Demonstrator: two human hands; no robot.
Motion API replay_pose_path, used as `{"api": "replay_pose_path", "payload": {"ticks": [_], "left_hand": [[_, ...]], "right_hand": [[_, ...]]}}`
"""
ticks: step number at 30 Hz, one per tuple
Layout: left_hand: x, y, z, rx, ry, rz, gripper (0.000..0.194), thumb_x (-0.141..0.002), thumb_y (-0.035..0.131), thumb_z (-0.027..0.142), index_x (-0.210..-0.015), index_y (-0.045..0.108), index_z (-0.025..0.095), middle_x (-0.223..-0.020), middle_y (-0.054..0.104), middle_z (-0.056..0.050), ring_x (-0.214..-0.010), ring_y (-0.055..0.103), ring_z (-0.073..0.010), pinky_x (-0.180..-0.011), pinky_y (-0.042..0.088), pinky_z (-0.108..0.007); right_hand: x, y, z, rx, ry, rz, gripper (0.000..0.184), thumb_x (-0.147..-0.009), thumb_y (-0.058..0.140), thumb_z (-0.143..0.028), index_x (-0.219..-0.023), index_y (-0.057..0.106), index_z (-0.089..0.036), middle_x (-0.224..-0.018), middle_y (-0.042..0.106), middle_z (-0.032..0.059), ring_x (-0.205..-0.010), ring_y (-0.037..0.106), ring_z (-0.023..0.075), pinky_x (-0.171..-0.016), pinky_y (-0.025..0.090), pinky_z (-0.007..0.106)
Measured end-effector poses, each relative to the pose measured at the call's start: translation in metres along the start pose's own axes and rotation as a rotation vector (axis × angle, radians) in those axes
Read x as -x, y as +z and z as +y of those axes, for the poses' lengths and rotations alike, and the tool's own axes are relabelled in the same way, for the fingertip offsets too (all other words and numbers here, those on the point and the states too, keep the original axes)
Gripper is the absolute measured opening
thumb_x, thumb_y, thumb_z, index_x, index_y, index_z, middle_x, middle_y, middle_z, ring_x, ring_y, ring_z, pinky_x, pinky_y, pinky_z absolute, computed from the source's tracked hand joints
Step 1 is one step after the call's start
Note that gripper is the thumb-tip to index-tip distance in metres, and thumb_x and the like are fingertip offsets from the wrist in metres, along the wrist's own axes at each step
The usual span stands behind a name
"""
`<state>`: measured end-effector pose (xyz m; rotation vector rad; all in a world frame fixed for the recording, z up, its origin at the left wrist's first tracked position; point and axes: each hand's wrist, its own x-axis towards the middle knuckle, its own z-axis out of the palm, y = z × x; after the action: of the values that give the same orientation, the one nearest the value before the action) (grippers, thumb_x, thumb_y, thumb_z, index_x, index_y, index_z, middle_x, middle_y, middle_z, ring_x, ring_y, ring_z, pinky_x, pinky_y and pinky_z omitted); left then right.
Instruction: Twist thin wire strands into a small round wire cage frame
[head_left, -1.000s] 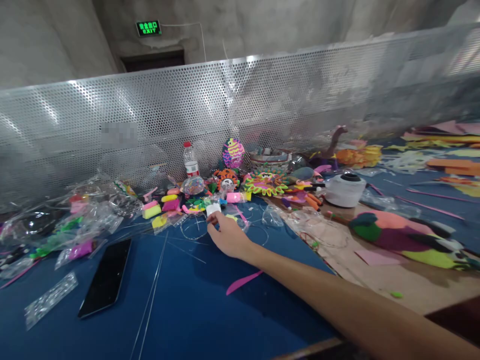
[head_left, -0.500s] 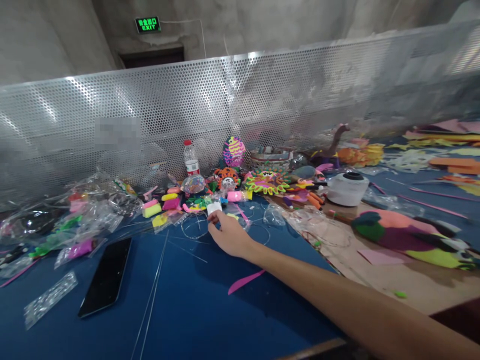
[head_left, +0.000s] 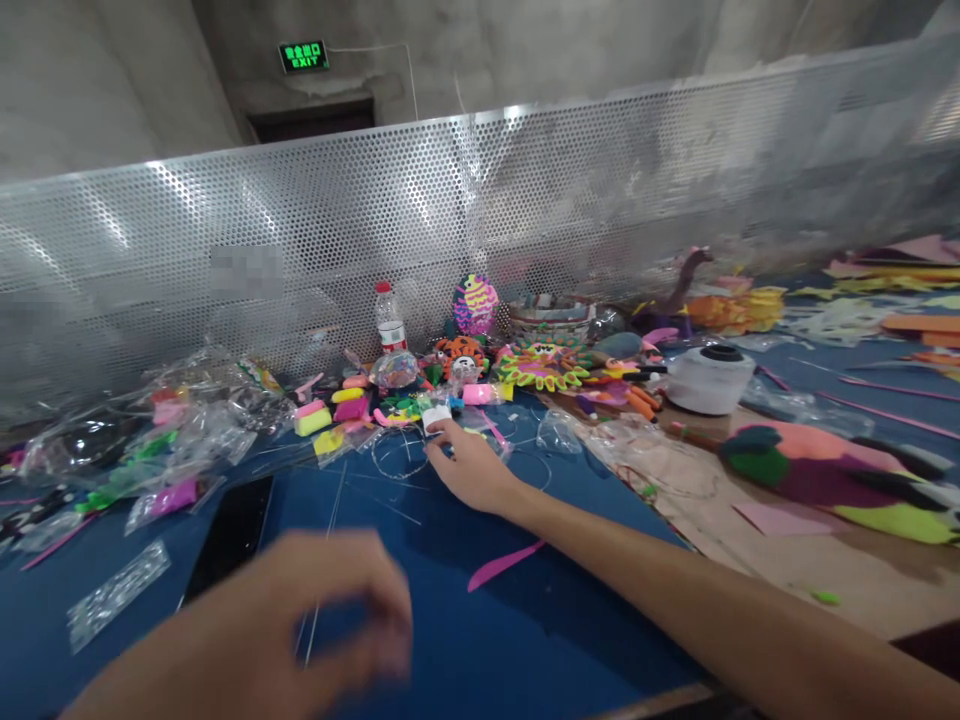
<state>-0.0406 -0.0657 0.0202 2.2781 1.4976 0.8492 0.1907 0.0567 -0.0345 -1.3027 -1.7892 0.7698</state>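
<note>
My right hand reaches far across the blue table. Its fingers are drawn together, and the tips pinch a small white piece at the edge of a heap of bright foam craft bits. Thin wire rings lie just left of that hand. My left hand is close to the camera at the bottom left, blurred, with curled fingers. It hangs over long thin wires and partly covers a black phone.
A perforated metal screen closes off the back of the table. In front of it stand a water bottle, a white roll and clear plastic bags. A pink foam strip and a multicoloured foam shape lie to the right.
My left hand has come into view at the bottom left, over the wires and the phone. My right hand stays at the small white piece; the view shifted slightly.
</note>
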Motion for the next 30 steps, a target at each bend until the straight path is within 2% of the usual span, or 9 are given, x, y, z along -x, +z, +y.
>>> {"api": "replay_pose_path", "payload": {"ticks": [2,4,7,9,12,17,21,26,30], "left_hand": [[-0.052,-0.001,0.008,-0.068,0.037,-0.017,0.01,-0.079,0.063,0.033,-0.075,0.06,0.024,-0.073,0.062,0.0,-0.066,0.057,-0.0174,-0.062,0.048,-0.03],[-0.092,0.006,0.002,-0.058,0.033,0.115,0.015,-0.08,0.059,0.033,-0.077,0.052,0.021,-0.07,0.057,0.0,-0.062,0.055,-0.0154,-0.059,0.048,-0.029],[-0.12,0.025,-0.028,0.11,-0.084,0.271,0.008,-0.079,0.053,0.023,-0.084,0.048,0.02,-0.078,0.06,-0.002,-0.076,0.062,-0.0182,-0.068,0.052,-0.031],[-0.121,0.039,-0.049,0.137,-0.161,0.353,0.018,-0.074,0.05,0.011,-0.091,0.048,0.019,-0.086,0.063,-0.005,-0.08,0.064,-0.0186,-0.078,0.052,-0.036],[-0.114,0.054,-0.062,0.199,-0.181,0.306,0.037,-0.07,0.047,0.003,-0.104,0.048,0.017,-0.102,0.066,-0.01,-0.09,0.066,-0.0199,-0.086,0.051,-0.039],[-0.103,0.068,-0.053,0.263,-0.134,0.157,0.046,-0.076,0.046,0.005,-0.121,0.044,0.016,-0.111,0.064,-0.014,-0.105,0.062,-0.0223,-0.092,0.05,-0.041],[-0.098,0.076,-0.049,0.271,-0.127,0.154,0.05,-0.078,0.049,0.008,-0.127,0.042,0.017,-0.115,0.062,-0.015,-0.112,0.059,-0.0244,-0.098,0.046,-0.045],[-0.094,0.074,-0.046,0.231,-0.134,0.159,0.043,-0.074,0.04,0.001,-0.114,0.044,0.017,-0.105,0.064,-0.012,-0.1,0.063,-0.0218,-0.091,0.049,-0.042],[-0.085,0.061,-0.036,0.049,-0.054,0.182,0.046,-0.068,0.044,0.001,-0.11,0.042,0.019,-0.097,0.057,-0.008,-0.088,0.059,-0.0198,-0.077,0.051,-0.037]], "right_hand": [[0.0,0.0,0.001,-0.003,0.006,-0.023,0.03,-0.085,0.049,-0.023,-0.115,0.053,-0.018,-0.097,0.071,0.006,-0.084,0.063,0.0209,-0.073,0.043,0.031],[0.0,0.0,0.0,0.007,0.007,-0.037,0.031,-0.085,0.048,-0.022,-0.116,0.052,-0.017,-0.096,0.071,0.0061,-0.083,0.063,0.0205,-0.072,0.043,0.03],[0.002,-0.001,-0.001,0.021,0.008,-0.038,0.031,-0.085,0.048,-0.022,-0.115,0.053,-0.017,-0.095,0.071,0.0067,-0.081,0.063,0.0199,-0.07,0.042,0.03],[0.003,-0.001,-0.002,0.023,0.006,-0.043,0.031,-0.085,0.048,-0.022,-0.115,0.053,-0.017,-0.093,0.071,0.0072,-0.077,0.063,0.019,-0.068,0.042,0.03],[0.004,-0.001,-0.004,0.025,0.006,-0.054,0.031,-0.084,0.048,-0.021,-0.114,0.053,-0.016,-0.089,0.071,0.0069,-0.071,0.062,0.0178,-0.065,0.041,0.03],[0.003,-0.001,-0.003,0.018,-0.016,-0.058,0.032,-0.078,0.048,-0.013,-0.11,0.053,-0.018,-0.086,0.071,0.0043,-0.068,0.061,0.0161,-0.064,0.041,0.028],[0.004,-0.001,-0.002,-0.021,-0.019,-0.084,0.032,-0.077,0.046,-0.011,-0.108,0.052,-0.019,-0.083,0.07,0.002,-0.059,0.058,0.0137,-0.058,0.041,0.027],[0.003,-0.002,-0.002,-0.005,0.004,-0.053,0.031,-0.076,0.047,-0.009,-0.104,0.053,-0.019,-0.085,0.07,0.0021,-0.066,0.06,0.0148,-0.062,0.042,0.027],[0.004,-0.003,-0.002,0.03,0.008,0.042,0.029,-0.076,0.047,-0.01,-0.103,0.053,-0.018,-0.094,0.068,0.0052,-0.073,0.061,0.016,-0.064,0.042,0.028]]}}
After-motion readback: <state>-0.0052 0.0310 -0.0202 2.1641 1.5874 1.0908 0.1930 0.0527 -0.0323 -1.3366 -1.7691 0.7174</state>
